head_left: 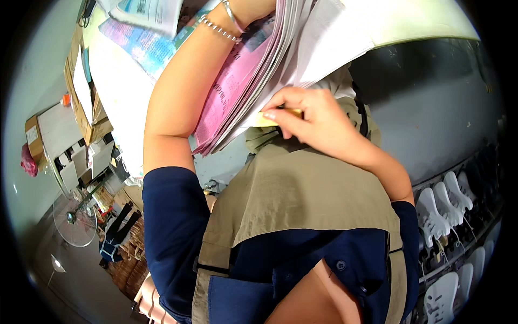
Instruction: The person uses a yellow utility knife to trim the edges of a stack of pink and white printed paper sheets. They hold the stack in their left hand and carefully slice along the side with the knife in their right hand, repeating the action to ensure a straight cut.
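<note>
A thick sheaf of folded printed sheets like newspapers (237, 89), pink on its near face, hangs over the table's near edge in front of me. My left forearm crosses over it, and my left hand (258, 7) is at the top edge of the picture beside the sheaf, its fingers out of sight. At the sheaf's lower right corner, my right hand (315, 119) pinches a small yellow piece (264, 120) between thumb and fingers. That yellow piece lies against the white outer sheet (324, 46); whether it is paper or foam I cannot make out.
More printed sheets (143, 46) lie on the white table (121, 92) at the left. Beyond are cardboard boxes (100, 127) and a fan (71, 217). White plastic hangers or forms (431, 216) stand on a rack at the right. My khaki apron (318, 189) reaches close under the sheets.
</note>
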### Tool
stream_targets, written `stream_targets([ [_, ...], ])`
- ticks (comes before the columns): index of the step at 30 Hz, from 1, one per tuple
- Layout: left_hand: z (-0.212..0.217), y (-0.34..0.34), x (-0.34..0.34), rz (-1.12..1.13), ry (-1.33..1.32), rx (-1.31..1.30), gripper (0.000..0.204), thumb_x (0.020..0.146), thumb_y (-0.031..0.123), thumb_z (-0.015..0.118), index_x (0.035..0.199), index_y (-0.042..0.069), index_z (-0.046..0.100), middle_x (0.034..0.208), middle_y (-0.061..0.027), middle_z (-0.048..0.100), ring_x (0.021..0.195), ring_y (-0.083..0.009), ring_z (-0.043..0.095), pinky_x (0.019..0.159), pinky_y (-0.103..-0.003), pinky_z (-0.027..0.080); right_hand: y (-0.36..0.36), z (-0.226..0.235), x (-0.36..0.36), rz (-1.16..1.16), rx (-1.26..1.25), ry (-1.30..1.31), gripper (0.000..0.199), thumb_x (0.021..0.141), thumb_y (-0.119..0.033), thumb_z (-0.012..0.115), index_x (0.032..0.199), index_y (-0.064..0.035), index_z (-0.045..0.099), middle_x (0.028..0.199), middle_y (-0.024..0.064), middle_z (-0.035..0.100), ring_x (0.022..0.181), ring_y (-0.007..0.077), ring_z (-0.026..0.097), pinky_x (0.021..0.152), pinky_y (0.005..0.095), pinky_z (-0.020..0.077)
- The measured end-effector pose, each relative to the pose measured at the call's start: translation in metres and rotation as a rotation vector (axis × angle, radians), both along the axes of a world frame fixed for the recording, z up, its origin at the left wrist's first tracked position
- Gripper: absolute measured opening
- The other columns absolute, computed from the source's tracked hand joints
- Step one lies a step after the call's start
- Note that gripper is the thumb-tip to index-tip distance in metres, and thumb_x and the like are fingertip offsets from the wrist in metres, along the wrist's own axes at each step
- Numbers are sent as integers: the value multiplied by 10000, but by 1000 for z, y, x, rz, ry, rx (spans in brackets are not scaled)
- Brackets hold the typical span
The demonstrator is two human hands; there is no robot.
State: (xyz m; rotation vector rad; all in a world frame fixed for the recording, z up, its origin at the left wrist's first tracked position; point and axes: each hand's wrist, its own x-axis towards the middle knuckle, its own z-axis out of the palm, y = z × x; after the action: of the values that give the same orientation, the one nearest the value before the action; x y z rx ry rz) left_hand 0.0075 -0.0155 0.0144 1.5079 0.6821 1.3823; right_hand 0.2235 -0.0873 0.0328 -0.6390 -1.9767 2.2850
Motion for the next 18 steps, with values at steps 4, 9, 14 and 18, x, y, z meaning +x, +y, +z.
stream_targets([
  [4, 1, -6, 0, 61, -56, -67, 439, 896, 479, 624, 737, 79, 533, 737, -36, 534, 692, -111, 466, 618, -233, 387, -38, -3, -19, 108, -47, 14, 172, 884, -197, 624, 904, -34, 676, 629, 105, 651, 552, 211, 644, 555, 330, 491],
  [9, -7, -2, -3, 68, -47, 13, 455, 881, 486, 640, 712, 78, 532, 735, -30, 544, 711, -121, 497, 665, -265, 427, -56, -20, -23, 313, 24, 108, 194, 928, -228, 624, 929, -44, 685, 722, 53, 686, 589, 110, 641, 560, 257, 495],
  [14, 5, -5, 6, 58, -66, -13, 462, 862, 467, 663, 656, 78, 523, 687, -21, 537, 712, -178, 545, 874, -381, 479, 9, 10, 30, 104, -122, -36, 132, 916, -116, 638, 967, -6, 691, 785, 48, 680, 622, 76, 621, 555, 221, 472],
  [18, 11, -23, 0, 9, 80, -13, 384, 876, 364, 693, 692, 59, 548, 712, -46, 529, 670, -144, 501, 646, -272, 416, 39, 19, 78, -460, -51, -140, 120, 890, -77, 651, 964, 7, 694, 782, 36, 656, 575, 44, 567, 479, 176, 384],
])
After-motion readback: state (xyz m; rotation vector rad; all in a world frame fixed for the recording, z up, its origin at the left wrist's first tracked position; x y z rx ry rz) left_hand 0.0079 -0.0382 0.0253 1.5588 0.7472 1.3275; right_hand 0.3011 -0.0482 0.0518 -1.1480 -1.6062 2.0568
